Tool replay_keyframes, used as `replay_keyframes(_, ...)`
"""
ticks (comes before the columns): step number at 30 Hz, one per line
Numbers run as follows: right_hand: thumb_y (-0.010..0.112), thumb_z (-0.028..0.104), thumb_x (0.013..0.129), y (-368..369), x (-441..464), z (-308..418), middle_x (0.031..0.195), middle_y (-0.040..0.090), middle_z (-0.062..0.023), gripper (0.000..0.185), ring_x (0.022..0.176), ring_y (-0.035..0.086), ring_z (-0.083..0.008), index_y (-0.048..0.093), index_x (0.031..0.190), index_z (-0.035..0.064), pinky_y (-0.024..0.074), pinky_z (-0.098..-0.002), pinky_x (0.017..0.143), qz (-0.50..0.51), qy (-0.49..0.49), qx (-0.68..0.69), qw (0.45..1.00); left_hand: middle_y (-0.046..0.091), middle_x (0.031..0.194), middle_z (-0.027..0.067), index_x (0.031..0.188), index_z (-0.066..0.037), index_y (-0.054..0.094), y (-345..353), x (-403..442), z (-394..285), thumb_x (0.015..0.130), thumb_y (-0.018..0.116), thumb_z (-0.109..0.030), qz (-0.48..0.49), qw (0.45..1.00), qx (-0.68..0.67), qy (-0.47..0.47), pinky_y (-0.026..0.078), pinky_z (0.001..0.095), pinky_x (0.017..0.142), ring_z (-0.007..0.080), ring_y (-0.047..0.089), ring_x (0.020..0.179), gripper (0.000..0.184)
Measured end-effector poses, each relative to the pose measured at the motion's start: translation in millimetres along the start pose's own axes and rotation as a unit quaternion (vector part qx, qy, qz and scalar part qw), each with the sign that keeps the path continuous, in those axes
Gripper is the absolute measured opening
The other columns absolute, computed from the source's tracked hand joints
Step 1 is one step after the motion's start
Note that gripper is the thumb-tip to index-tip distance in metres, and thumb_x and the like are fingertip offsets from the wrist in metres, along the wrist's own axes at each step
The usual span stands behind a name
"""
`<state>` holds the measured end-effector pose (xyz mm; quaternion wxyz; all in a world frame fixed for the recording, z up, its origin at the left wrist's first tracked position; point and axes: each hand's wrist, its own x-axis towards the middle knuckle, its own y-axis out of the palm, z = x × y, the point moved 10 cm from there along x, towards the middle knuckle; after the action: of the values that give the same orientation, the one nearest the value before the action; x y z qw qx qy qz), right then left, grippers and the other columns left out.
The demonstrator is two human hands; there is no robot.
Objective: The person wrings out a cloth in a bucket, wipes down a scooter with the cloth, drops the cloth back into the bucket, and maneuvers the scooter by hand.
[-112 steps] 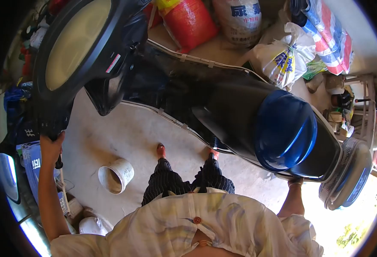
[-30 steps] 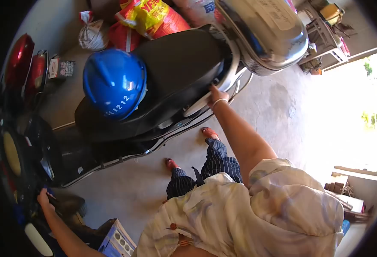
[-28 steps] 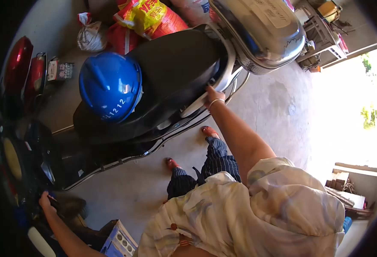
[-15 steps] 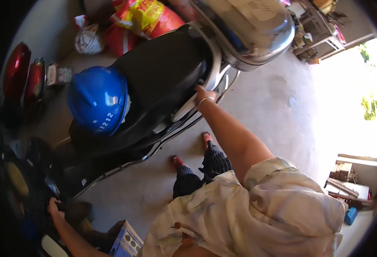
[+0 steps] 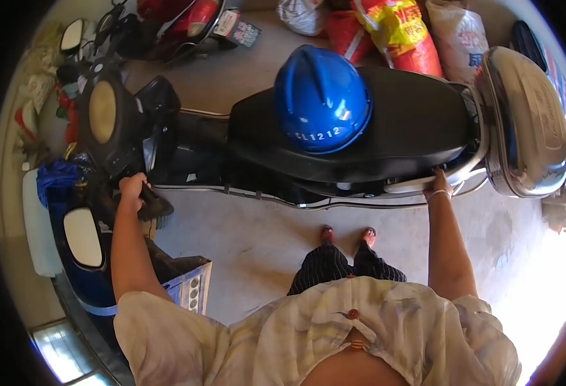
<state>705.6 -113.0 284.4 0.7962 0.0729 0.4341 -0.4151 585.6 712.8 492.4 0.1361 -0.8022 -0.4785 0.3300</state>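
A motor scooter with a long black seat (image 5: 418,119) stands crosswise in front of me. On its left handlebar grip, my left hand (image 5: 133,190) is closed, just below the round dashboard (image 5: 102,112). My right hand (image 5: 438,186) is wrapped around the silver grab rail (image 5: 418,185) beside the back of the seat; its fingertips are partly hidden under the rail. A blue hard hat (image 5: 321,96) marked with white characters rests on the front half of the seat. Behind the seat sits a shiny top box (image 5: 530,122).
A red motorbike (image 5: 189,19) and several sacks, including a red and yellow sack (image 5: 402,38), stand along the far side. Close to my left are a mirror (image 5: 83,238), a dark blue vehicle body (image 5: 96,283) and a blue-edged box (image 5: 193,286). Bright daylight enters at lower right.
My view has swung left and levelled, so the scooter now lies across the frame and its front shows more fully. Both hands keep their holds on the handlebar grip and the rail.
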Motion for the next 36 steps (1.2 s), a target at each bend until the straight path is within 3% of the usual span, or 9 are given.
replay_keyframes(1, 0.066, 0.015, 0.062, 10.9, 36.3, -9.5, 0.106, 0.050, -0.0153, 0.058, 0.094, 0.051, -0.0313, 0.041, 0.111, -0.0014, 0.0444, -0.0468, 0.075, 0.077, -0.010, 0.075, 0.994, 0.048, 0.056, 0.0085, 0.059, -0.002, 0.047, -6.6, 7.1, 2.2, 0.064, 0.051, -0.002, 0.005, 0.999, 0.034, -0.001, 0.040, 0.0308, 0.044, 0.0190, 0.047, 0.046, 0.006)
replay_keyframes(8, 0.062, 0.014, 0.066, 19.1, 25.5, -11.2, 0.100, 0.052, -0.0111, 0.045, 0.088, 0.054, -0.0264, 0.046, 0.106, 0.0027, 0.0483, -0.0425, 0.072, 0.132, -0.036, 0.100, 0.986, 0.044, 0.052, 0.0065, 0.055, -0.003, 0.046, -50.2, 21.5, -10.6, 0.061, 0.050, -0.003, 0.044, 0.988, 0.141, 0.041, 0.040, 0.0311, 0.042, 0.0179, 0.047, 0.043, 0.007)
replay_keyframes(16, 0.064, 0.011, 0.064, 0.2, 1.4, -3.4, 0.073, 0.050, -0.0052, 0.033, 0.059, 0.050, -0.0176, 0.048, 0.093, 0.0076, 0.0432, -0.0328, 0.044, 0.019, -0.101, 0.128, 0.986, 0.038, 0.044, 0.0045, 0.050, -0.007, 0.042, -120.1, 117.1, -41.5, 0.059, 0.050, -0.008, 0.098, 0.966, 0.215, 0.108, 0.032, 0.0298, 0.034, 0.0168, 0.041, 0.036, 0.012)
replay_keyframes(19, 0.065, 0.011, 0.062, -6.7, -13.7, -2.6, 0.083, 0.052, -0.0098, 0.047, 0.064, 0.053, -0.0188, 0.046, 0.104, 0.0026, 0.0431, -0.0319, 0.044, -0.054, -0.111, 0.093, 0.988, 0.038, 0.042, 0.0056, 0.048, -0.006, 0.042, -136.9, 167.4, -53.5, 0.059, 0.049, -0.008, 0.072, 0.956, 0.235, 0.159, 0.030, 0.0319, 0.029, 0.0186, 0.040, 0.030, 0.013)
replay_keyframes(26, 0.067, 0.022, 0.062, -6.2, -30.8, 3.4, 0.072, 0.056, -0.0106, 0.040, 0.057, 0.056, -0.0215, 0.054, 0.087, -0.0059, 0.0436, -0.0323, 0.041, -0.041, -0.137, -0.018, 0.990, 0.039, 0.043, 0.0061, 0.053, -0.004, 0.043, -204.5, 260.1, -40.2, 0.059, 0.048, -0.006, 0.042, 0.948, 0.223, 0.221, 0.032, 0.0323, 0.026, 0.0195, 0.040, 0.029, 0.009)
replay_keyframes(29, 0.067, 0.024, 0.058, -7.9, -12.3, -0.8, 0.073, 0.058, -0.0124, 0.041, 0.056, 0.056, -0.0185, 0.057, 0.080, -0.0084, 0.0447, -0.0311, 0.045, -0.045, -0.163, 0.007, 0.986, 0.039, 0.044, 0.0059, 0.058, -0.003, 0.045, -176.9, 204.6, -61.5, 0.060, 0.048, -0.006, 0.008, 0.940, 0.245, 0.236, 0.033, 0.0312, 0.026, 0.0193, 0.040, 0.029, 0.004)
replay_keyframes(31, 0.067, 0.022, 0.058, -10.0, -16.0, 2.7, 0.071, 0.058, -0.0119, 0.038, 0.053, 0.055, -0.0189, 0.057, 0.079, -0.0070, 0.0435, -0.0317, 0.042, -0.048, -0.155, -0.030, 0.986, 0.039, 0.044, 0.0059, 0.065, -0.002, 0.047, -179.8, 226.3, -59.4, 0.060, 0.048, -0.006, 0.098, 0.931, 0.244, 0.252, 0.032, 0.0311, 0.026, 0.0192, 0.040, 0.029, 0.007)
replay_keyframes(34, 0.067, 0.022, 0.059, -7.3, -32.8, 6.0, 0.071, 0.057, -0.0113, 0.035, 0.050, 0.055, -0.0181, 0.057, 0.078, -0.0050, 0.0425, -0.0302, 0.038, -0.024, -0.136, -0.023, 0.990, 0.040, 0.045, 0.0051, 0.071, -0.003, 0.049, -171.2, 198.0, -79.6, 0.060, 0.048, -0.005, 0.042, 0.939, 0.231, 0.253, 0.032, 0.0307, 0.027, 0.0180, 0.041, 0.030, 0.011)
replay_keyframes(36, 0.068, 0.020, 0.062, -7.9, -29.9, 7.8, 0.074, 0.058, -0.0133, 0.043, 0.057, 0.059, -0.0232, 0.053, 0.088, -0.0095, 0.0502, -0.0320, 0.044, -0.022, -0.140, -0.021, 0.990, 0.049, 0.070, 0.0121, 0.087, -0.006, 0.054, -178.3, 200.2, -77.0, 0.062, 0.057, -0.023, 0.020, 0.907, 0.391, 0.153, 0.038, 0.0412, 0.051, 0.0247, 0.048, 0.054, 0.030)
